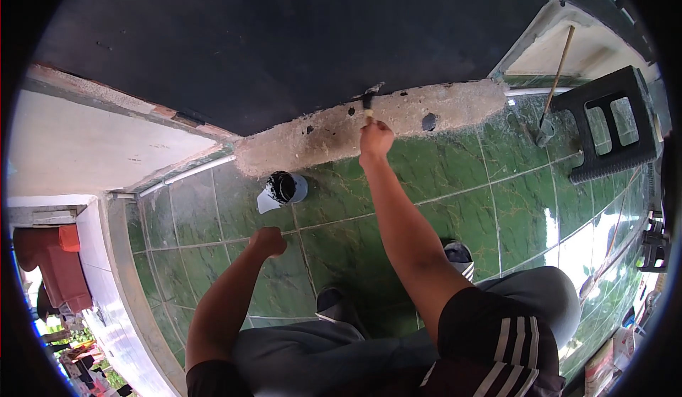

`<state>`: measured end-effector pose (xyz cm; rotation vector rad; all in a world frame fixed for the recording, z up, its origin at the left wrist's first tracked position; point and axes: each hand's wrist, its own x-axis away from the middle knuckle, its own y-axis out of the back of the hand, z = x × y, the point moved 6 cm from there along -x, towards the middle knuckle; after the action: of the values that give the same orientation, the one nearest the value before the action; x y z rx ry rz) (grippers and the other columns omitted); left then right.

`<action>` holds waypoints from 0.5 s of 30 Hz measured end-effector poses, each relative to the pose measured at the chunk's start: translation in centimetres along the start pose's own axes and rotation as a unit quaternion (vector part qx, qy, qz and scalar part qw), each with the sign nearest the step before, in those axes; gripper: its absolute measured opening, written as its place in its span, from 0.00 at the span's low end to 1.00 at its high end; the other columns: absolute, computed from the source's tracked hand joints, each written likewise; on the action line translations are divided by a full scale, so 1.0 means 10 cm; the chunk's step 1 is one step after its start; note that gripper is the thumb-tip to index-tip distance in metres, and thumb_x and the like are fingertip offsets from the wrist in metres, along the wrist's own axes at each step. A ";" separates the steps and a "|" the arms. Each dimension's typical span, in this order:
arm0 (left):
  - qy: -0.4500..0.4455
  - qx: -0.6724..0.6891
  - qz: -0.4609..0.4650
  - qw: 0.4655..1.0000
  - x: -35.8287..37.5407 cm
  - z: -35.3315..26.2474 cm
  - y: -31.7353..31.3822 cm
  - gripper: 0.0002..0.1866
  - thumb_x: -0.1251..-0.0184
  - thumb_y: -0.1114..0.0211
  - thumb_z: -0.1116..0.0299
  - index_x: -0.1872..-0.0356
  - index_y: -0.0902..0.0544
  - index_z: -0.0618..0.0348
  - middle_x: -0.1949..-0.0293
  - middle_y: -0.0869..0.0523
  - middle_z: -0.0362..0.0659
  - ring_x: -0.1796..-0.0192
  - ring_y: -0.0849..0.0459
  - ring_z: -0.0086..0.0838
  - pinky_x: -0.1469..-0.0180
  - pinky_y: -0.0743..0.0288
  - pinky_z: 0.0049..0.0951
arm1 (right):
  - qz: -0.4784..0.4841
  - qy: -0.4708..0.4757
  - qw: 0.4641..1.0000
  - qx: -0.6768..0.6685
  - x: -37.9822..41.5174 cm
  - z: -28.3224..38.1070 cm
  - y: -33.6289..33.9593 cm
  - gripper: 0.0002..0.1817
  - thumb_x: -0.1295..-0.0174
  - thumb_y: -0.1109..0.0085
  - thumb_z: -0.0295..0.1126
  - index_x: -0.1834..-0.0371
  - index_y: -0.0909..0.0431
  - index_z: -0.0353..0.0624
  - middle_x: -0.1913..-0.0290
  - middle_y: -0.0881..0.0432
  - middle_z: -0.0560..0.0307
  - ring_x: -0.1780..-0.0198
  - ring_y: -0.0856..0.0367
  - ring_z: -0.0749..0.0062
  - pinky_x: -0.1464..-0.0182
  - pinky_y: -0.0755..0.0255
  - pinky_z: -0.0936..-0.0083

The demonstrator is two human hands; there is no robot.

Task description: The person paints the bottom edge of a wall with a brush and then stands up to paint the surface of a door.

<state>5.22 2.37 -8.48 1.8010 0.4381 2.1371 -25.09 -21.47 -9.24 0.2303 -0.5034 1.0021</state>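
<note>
My right hand [376, 141] is closed round the handle of a paintbrush [368, 103]. Its dark bristles touch the bottom edge of a black-painted wall [284, 34], just above a rough bare cement strip [334, 135] marked with dark spots. Curled into a fist, my left hand [268, 242] hovers over the green tiles, and nothing shows in it. Just beyond that fist stands a paint can [299, 188] with black paint inside and a white flap or spill-like patch at its side.
Green floor tiles [455, 219] spread beneath me. To the right a black plastic stool [604, 130] lies tipped, beside a wooden stick [560, 70] standing in a small container [544, 134]. White pipes run along both wall bases. A reddish-brown chair [53, 265] stands far left.
</note>
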 end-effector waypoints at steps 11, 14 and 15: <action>0.019 0.041 -0.018 0.999 0.08 0.01 0.06 0.20 0.41 0.42 0.65 0.51 0.14 0.62 0.45 0.15 0.56 0.41 0.16 0.51 0.42 0.21 0.47 | -0.004 0.033 0.999 0.010 -0.06 -0.02 -0.12 0.12 0.38 0.40 0.33 0.68 0.16 0.32 0.77 0.17 0.49 0.73 0.19 0.62 0.65 0.28 0.65; 0.017 0.045 -0.022 0.999 0.01 0.04 0.01 0.20 0.41 0.42 0.65 0.51 0.14 0.62 0.45 0.15 0.56 0.41 0.16 0.51 0.42 0.21 0.47 | 0.047 0.032 0.998 -0.020 0.15 0.20 -0.14 0.11 0.37 0.40 0.32 0.74 0.17 0.36 0.77 0.20 0.56 0.74 0.25 0.70 0.71 0.35 0.69; 0.010 0.039 -0.017 0.999 0.05 0.00 0.03 0.20 0.41 0.41 0.65 0.51 0.14 0.62 0.45 0.15 0.57 0.41 0.16 0.51 0.42 0.21 0.47 | 0.032 0.025 0.999 -0.007 0.19 0.18 -0.07 0.11 0.38 0.40 0.32 0.72 0.17 0.36 0.77 0.20 0.56 0.74 0.25 0.71 0.71 0.35 0.70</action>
<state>5.16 2.28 -7.94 1.8012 0.5605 2.1448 -24.19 -21.19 -6.69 0.1761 -0.4741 1.0642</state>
